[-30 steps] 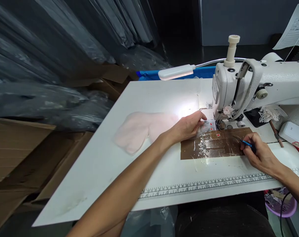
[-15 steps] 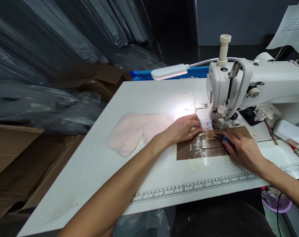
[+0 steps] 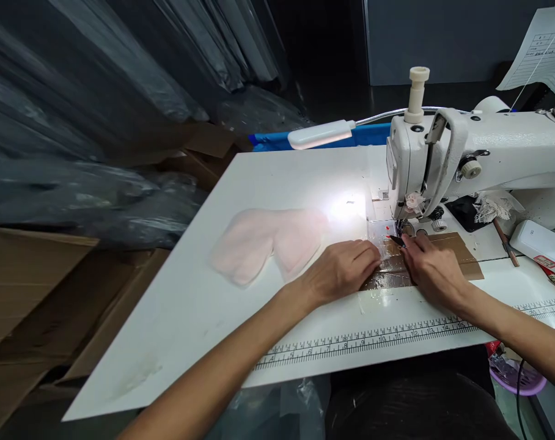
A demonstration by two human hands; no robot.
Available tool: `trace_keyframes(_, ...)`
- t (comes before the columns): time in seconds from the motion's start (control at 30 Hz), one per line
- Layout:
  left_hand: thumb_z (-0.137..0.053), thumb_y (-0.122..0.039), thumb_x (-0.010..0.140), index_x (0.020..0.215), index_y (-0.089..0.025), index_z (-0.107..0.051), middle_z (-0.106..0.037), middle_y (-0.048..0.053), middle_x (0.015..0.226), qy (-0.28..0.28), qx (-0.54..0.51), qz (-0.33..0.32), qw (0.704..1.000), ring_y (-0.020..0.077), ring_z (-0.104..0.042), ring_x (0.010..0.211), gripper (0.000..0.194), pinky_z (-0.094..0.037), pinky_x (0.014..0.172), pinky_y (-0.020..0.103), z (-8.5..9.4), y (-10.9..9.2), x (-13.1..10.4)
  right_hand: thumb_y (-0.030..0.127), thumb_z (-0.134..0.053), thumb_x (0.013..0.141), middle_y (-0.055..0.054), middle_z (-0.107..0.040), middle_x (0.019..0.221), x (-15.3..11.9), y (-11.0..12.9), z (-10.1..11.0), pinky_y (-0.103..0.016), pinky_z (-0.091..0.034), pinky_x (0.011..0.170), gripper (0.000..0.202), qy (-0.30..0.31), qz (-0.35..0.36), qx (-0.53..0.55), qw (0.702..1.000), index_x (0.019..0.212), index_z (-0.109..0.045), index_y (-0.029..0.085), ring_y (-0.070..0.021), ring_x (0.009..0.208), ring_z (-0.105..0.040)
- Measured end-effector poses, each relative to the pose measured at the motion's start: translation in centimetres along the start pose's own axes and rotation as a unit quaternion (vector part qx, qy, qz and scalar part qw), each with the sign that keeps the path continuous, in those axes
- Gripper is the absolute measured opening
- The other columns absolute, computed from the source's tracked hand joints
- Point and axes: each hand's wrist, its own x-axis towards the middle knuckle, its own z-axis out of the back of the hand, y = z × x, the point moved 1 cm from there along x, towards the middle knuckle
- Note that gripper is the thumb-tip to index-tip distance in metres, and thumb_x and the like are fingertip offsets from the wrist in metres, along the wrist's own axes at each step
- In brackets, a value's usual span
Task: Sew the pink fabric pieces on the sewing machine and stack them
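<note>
My left hand [image 3: 346, 266] is closed at the left end of a brown taped sheet [image 3: 456, 247], its fingertips near the sewing machine's needle area; what it pinches is too small to make out. My right hand [image 3: 431, 266] rests over the sheet, closed on a small dark pointed tool [image 3: 397, 241] whose tip points left, just below the presser foot. The white sewing machine [image 3: 452, 153] stands behind my right hand. A pale pink fabric piece [image 3: 271, 241] with two lobes lies flat left of my left hand.
A lit lamp [image 3: 321, 134] hangs over the white table [image 3: 204, 330]. Right of the needle are lace scraps [image 3: 492, 208], a brown stick [image 3: 505, 243] and a white box [image 3: 541, 244]. A printed ruler [image 3: 382, 339] runs along the front edge. Cardboard boxes [image 3: 25, 281] stand left.
My right hand has moved left and up with the dark tool, closer to the needle. My left hand has moved slightly down and now covers the sheet's left part.
</note>
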Motion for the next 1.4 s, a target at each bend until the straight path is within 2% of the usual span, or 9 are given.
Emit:
trace_keyframes(0.13,-0.042,-0.015,0.103,0.091,-0.011,-0.065,-0.073,0.009,0.086,-0.01,-0.109,-0.043,0.993,0.0148,-0.069,0.079,0.026,-0.063,0.071,0.029,-0.6,-5.0,0.0,0.033,-0.029,0.102,-0.013,-0.069,0.091,-1.6,-2.5,0.2,-0.027,-0.043,0.056,0.044,-0.064,-0.026,0.127,0.99,0.102,-0.068,0.013,-0.018,0.065,-0.06)
trace_keyframes(0.3,-0.045,-0.036,0.104,0.111,-0.006,-0.064,-0.072,0.021,0.11,-0.002,-0.141,-0.092,0.986,0.0236,-0.07,0.093,0.036,-0.063,0.075,0.037,-1.0,-9.4,0.2,0.05,-0.024,0.101,-0.003,-0.054,0.058,-2.5,-3.7,0.6,-0.026,-0.03,0.05,0.053,0.024,-0.084,0.285,0.955,0.068,-0.051,0.02,-0.0139,0.05,-0.043)
trace_keyframes(0.5,-0.048,-0.03,0.102,0.101,-0.007,-0.064,-0.073,0.016,0.099,-0.01,-0.092,-0.021,0.996,0.0234,-0.068,0.085,0.028,-0.059,0.07,0.036,-0.3,-8.1,-0.1,0.048,-0.034,0.101,-0.002,-0.055,0.058,-1.4,-3.6,1.1,-0.027,-0.029,0.054,0.051,0.105,-0.111,0.243,0.958,0.064,-0.055,0.019,-0.0133,0.052,-0.044)
trace_keyframes(0.73,-0.048,-0.027,0.102,0.105,-0.011,-0.063,-0.072,0.014,0.103,0.014,-0.108,0.004,0.994,0.0218,-0.067,0.087,0.022,-0.058,0.073,0.036,-0.6,-7.8,-1.1,0.038,-0.047,0.102,0.0,-0.047,0.053,0.0,-2.8,1.7,-0.028,-0.024,0.055,0.048,0.13,-0.082,0.146,0.977,0.058,-0.051,0.019,-0.0123,0.05,-0.039)
trace_keyframes(0.9,-0.049,-0.025,0.102,0.103,-0.009,-0.063,-0.073,0.014,0.102,0.001,-0.118,0.008,0.993,0.0219,-0.067,0.086,0.021,-0.059,0.073,0.037,-0.7,-7.9,-1.2,0.04,-0.051,0.101,-0.001,-0.049,0.058,0.3,-2.0,1.3,-0.028,-0.022,0.055,0.044,0.117,-0.072,0.107,0.985,0.063,-0.055,0.018,-0.013,0.053,-0.042)
trace_keyframes(1.03,-0.048,-0.022,0.102,0.103,-0.009,-0.064,-0.072,0.012,0.098,0.014,-0.153,0.019,0.988,0.0192,-0.067,0.084,0.021,-0.06,0.073,0.034,0.5,-7.7,-1.5,0.039,-0.049,0.1,0.001,-0.048,0.054,-1.0,-3.2,1.7,-0.027,-0.022,0.054,0.044,0.124,-0.082,0.13,0.98,0.063,-0.054,0.018,-0.0111,0.049,-0.035)
trace_keyframes(1.2,-0.05,-0.02,0.102,0.098,-0.01,-0.067,-0.073,0.01,0.093,0.003,-0.158,0.023,0.987,0.0165,-0.069,0.081,0.02,-0.062,0.07,0.031,2.2,-5.1,-0.7,0.049,-0.041,0.098,0.003,-0.038,0.048,-2.7,-5.4,2.1,-0.027,-0.023,0.053,0.051,0.085,-0.098,0.196,0.972,0.057,-0.045,0.019,-0.0095,0.046,-0.027)
trace_keyframes(1.3,-0.049,-0.02,0.102,0.101,-0.012,-0.068,-0.074,0.009,0.098,-0.01,-0.13,0.031,0.991,0.0175,-0.07,0.09,0.021,-0.062,0.076,0.034,1.8,-3.6,0.7,0.051,-0.042,0.097,0.004,-0.036,0.048,-2.6,-5.4,1.8,-0.026,-0.023,0.053,0.051,0.079,-0.114,0.217,0.966,0.057,-0.043,0.019,-0.0096,0.047,-0.027)
trace_keyframes(1.4,-0.048,-0.019,0.102,0.099,-0.012,-0.068,-0.073,0.009,0.096,0.026,-0.112,0.011,0.993,0.0179,-0.069,0.087,0.022,-0.06,0.075,0.033,1.0,-4.0,1.4,0.051,-0.041,0.097,0.003,-0.039,0.049,-2.3,-5.1,1.6,-0.026,-0.026,0.055,0.049,0.07,-0.133,0.228,0.962,0.06,-0.046,0.019,-0.0102,0.048,-0.029)
